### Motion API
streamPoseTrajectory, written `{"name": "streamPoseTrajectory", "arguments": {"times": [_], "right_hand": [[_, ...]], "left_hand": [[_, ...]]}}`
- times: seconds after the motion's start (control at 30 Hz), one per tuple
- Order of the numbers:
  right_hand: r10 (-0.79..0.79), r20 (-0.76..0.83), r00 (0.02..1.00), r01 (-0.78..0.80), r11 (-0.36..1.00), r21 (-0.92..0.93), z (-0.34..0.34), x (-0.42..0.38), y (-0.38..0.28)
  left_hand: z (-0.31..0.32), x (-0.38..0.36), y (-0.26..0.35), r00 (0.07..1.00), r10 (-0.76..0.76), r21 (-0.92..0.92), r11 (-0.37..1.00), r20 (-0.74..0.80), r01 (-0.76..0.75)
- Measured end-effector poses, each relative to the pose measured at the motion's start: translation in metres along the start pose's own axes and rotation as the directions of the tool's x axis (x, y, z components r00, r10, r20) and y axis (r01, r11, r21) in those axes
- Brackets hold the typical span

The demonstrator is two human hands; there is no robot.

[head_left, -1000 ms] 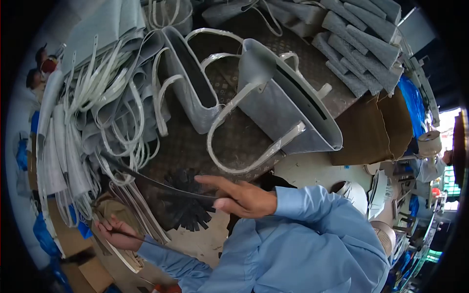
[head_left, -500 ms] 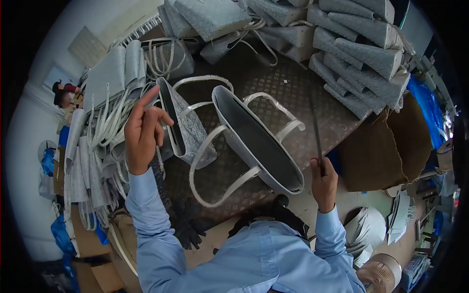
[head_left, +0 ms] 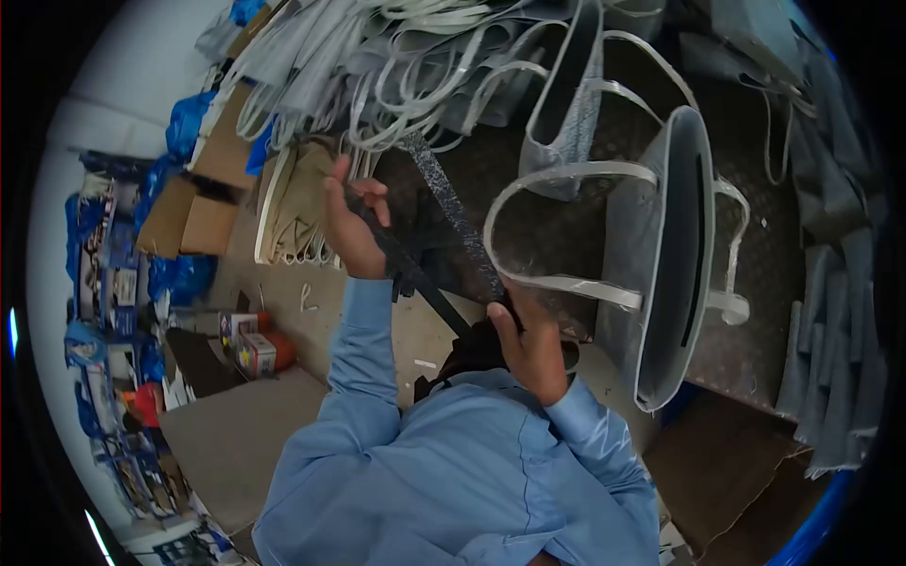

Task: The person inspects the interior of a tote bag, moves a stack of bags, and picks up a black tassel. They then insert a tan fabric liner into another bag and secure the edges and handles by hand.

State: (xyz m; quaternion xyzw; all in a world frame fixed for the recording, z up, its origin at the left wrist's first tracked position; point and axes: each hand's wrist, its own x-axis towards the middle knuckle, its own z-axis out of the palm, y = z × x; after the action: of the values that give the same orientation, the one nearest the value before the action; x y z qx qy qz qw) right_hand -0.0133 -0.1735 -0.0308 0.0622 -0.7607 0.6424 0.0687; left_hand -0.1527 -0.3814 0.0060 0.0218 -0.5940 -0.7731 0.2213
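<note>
My right hand (head_left: 536, 354) is closed round the lower end of a long, narrow, flat dark strip with pale speckles (head_left: 451, 209), which slants up and left. My left hand (head_left: 357, 231) is curled at the table's edge, with a black strip (head_left: 420, 278) passing between its thumb and fingers. Some of that strip is hidden by the hand. Right of my right hand, a grey tote bag (head_left: 675, 255) stands with its mouth facing up. Its pale handles (head_left: 566, 174) loop out on both sides. Behind it is a second grey patterned bag (head_left: 566, 123).
Many pale straps and folded grey pieces (head_left: 406, 57) are heaped at the back left. Grey bags (head_left: 830, 358) are stacked along the right, above a brown carton (head_left: 727, 472). Cardboard boxes (head_left: 208, 226) and beige bundled material (head_left: 300, 203) lie to the left.
My view has swung left. My left hand, raised with its index finger extended before, is now low at the black strip. The speckled strip in my right hand has tilted left toward it.
</note>
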Motion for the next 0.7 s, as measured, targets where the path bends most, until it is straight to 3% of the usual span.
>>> {"name": "streamPoseTrajectory", "arguments": {"times": [0.03,0.1,0.17,0.23,0.3,0.37,0.43,0.53,0.6,0.63,0.67,0.7], "right_hand": [[-0.009,0.048,0.999,0.014,0.996,-0.092,0.018,0.004,0.010],[0.047,0.180,0.983,-0.020,0.989,-0.149,0.052,0.013,0.024],[0.129,0.297,0.946,-0.064,0.974,-0.217,0.081,0.019,0.038],[0.047,0.324,0.945,0.020,0.979,-0.201,0.106,0.028,0.050],[0.095,0.402,0.911,0.004,0.971,-0.238,0.128,0.037,0.057],[0.151,0.466,0.872,-0.014,0.959,-0.284,0.148,0.046,0.058],[0.338,0.537,0.773,-0.191,0.931,-0.312,0.163,0.059,0.050],[0.290,0.487,0.824,-0.100,0.921,-0.378,0.187,0.062,0.068],[0.286,0.441,0.851,-0.158,0.939,-0.305,0.198,0.066,0.077],[0.260,0.397,0.880,-0.188,0.959,-0.210,0.202,0.070,0.080],[0.268,0.392,0.880,-0.191,0.956,-0.224,0.202,0.076,0.080],[0.512,0.407,0.756,-0.462,0.859,-0.221,0.200,0.082,0.077]], "left_hand": [[-0.013,-0.012,-0.015,0.999,0.001,-0.003,1.000,-0.038,-0.001],[-0.036,-0.022,-0.037,0.947,-0.086,0.067,0.991,-0.309,0.112],[-0.064,-0.009,-0.049,0.935,-0.077,0.096,0.989,-0.347,0.116],[-0.095,0.006,-0.062,0.920,-0.071,0.128,0.983,-0.386,0.129],[-0.122,0.024,-0.074,0.913,-0.263,-0.193,0.958,-0.313,0.210],[-0.139,0.037,-0.083,0.889,-0.311,-0.233,0.942,-0.336,0.241],[-0.149,0.049,-0.086,0.868,-0.358,-0.280,0.922,-0.346,0.268],[-0.166,0.065,-0.094,0.900,-0.325,-0.395,0.897,-0.291,0.196],[-0.177,0.077,-0.104,0.949,-0.224,-0.114,0.973,-0.222,0.203],[-0.181,0.080,-0.110,0.946,-0.239,-0.127,0.968,-0.219,0.215],[-0.185,0.084,-0.117,0.954,-0.254,-0.019,0.967,-0.157,0.254],[-0.189,0.086,-0.124,0.958,-0.271,0.092,0.956,-0.096,0.280]]}}
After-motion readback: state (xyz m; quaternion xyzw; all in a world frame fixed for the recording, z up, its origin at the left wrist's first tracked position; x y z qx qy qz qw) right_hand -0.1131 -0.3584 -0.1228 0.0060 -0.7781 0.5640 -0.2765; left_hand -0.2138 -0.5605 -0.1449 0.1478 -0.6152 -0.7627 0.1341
